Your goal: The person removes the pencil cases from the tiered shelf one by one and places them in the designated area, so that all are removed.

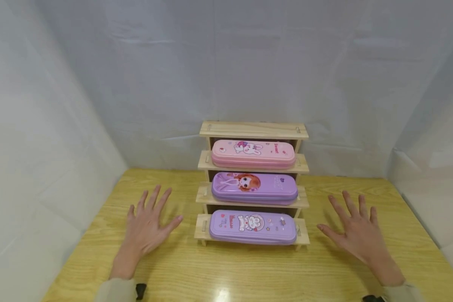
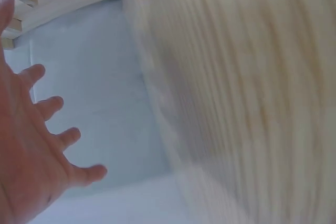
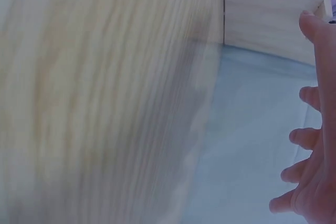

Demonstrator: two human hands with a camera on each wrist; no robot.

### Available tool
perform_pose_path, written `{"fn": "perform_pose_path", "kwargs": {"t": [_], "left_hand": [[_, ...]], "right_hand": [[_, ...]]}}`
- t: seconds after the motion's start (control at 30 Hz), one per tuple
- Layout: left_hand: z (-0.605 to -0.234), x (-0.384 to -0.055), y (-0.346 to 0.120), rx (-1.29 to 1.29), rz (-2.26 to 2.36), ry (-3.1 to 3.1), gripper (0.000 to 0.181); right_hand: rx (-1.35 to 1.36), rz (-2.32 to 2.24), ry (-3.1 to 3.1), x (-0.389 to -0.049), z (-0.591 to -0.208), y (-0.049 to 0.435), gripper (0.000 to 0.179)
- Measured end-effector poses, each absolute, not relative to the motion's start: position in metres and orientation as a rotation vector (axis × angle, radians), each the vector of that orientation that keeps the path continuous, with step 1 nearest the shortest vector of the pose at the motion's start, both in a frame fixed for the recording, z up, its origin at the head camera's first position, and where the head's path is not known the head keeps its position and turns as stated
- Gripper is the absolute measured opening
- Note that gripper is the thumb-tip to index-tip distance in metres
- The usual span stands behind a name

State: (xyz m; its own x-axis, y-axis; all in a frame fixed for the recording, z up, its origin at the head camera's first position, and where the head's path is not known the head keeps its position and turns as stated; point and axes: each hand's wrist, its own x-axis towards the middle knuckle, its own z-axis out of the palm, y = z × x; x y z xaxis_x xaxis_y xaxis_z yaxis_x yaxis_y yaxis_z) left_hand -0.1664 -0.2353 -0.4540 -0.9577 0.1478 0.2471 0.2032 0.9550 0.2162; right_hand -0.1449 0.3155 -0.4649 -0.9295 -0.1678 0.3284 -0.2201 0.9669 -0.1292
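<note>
A stepped wooden rack (image 1: 253, 129) stands in the middle of the table, and three pencil cases lie on its lower tiers. The uppermost one is a pink pencil case (image 1: 226, 156) with rabbit pictures. Below it sits a purple pencil case (image 1: 272, 188) printed with a red-haired girl. On the lowest tier lies a lilac pencil case (image 1: 226, 233) with an astronaut rabbit. To the left of the rack, my left hand (image 1: 146, 230) is spread with nothing in it. My right hand (image 1: 360, 235) is spread on the rack's other side, also holding nothing.
The rack's top board carries nothing. Under everything is a yellow wood-grain table (image 1: 249, 272). White sheeting (image 1: 249, 71) hangs behind the table and along its left and right sides. Both wrist views show table grain, sheeting and part of the rack's side.
</note>
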Motion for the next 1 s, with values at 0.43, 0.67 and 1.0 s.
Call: {"fn": "perform_pose_path", "kwargs": {"t": [0.43,0.67,1.0], "left_hand": [[-0.452,-0.181,-0.213,-0.433,-1.004,-2.688,0.072],[-0.451,-0.192,-0.199,-0.526,-1.329,-2.568,0.065],[-0.452,-0.211,-0.184,-0.539,-1.619,-2.470,0.053]], "right_hand": [[0.477,0.451,-2.619,-0.148,-0.465,0.289,0.083],[0.565,0.596,-2.491,-0.150,-0.469,0.279,0.076],[0.546,0.745,-2.444,-0.145,-0.471,0.272,0.070]]}}
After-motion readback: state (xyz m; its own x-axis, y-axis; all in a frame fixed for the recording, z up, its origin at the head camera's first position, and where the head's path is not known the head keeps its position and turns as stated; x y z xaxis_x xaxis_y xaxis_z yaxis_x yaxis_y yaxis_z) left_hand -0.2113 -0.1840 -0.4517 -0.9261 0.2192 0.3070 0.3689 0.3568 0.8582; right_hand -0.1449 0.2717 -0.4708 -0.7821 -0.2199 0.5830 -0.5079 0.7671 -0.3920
